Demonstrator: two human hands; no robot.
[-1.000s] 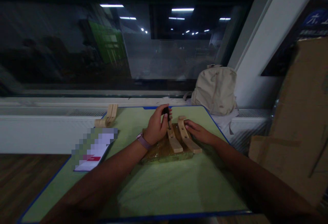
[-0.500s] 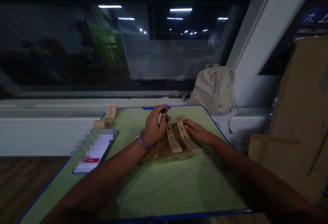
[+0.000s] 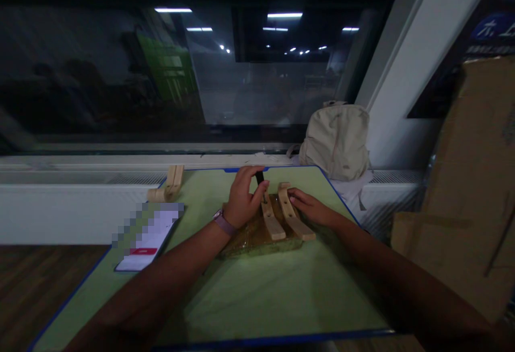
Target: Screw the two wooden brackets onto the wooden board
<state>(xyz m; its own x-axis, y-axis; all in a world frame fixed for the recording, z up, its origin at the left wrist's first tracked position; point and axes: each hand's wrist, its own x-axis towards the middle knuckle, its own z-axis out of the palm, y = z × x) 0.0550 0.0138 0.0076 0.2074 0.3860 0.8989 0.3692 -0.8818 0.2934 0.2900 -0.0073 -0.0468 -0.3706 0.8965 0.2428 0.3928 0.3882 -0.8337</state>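
My left hand (image 3: pixel 242 195), with a watch on its wrist, is closed round the black handle of a screwdriver (image 3: pixel 259 178). The screwdriver stands almost upright, its tip down at a hole in a curved wooden piece (image 3: pixel 275 228). Beside that lies a second curved wooden piece (image 3: pixel 301 228) with holes in it. Fingers of my right hand (image 3: pixel 313 208) are curled against this second piece's right edge, near its upper part. Both pieces rest on a flat brown box (image 3: pixel 251 239) that looks wrapped in clear tape or film.
More curved wooden pieces (image 3: pixel 174 181) stand at the table's far left edge. A partly blurred-out flat sheet or booklet (image 3: pixel 155 234) lies left on the green table (image 3: pixel 314 293). A beige backpack (image 3: pixel 338 140) leans by the window; large cardboard (image 3: pixel 470 180) stands to the right.
My left hand's fingers have shifted on the screwdriver handle, the thumb now higher against it. My right hand and both wooden pieces stay where they were.
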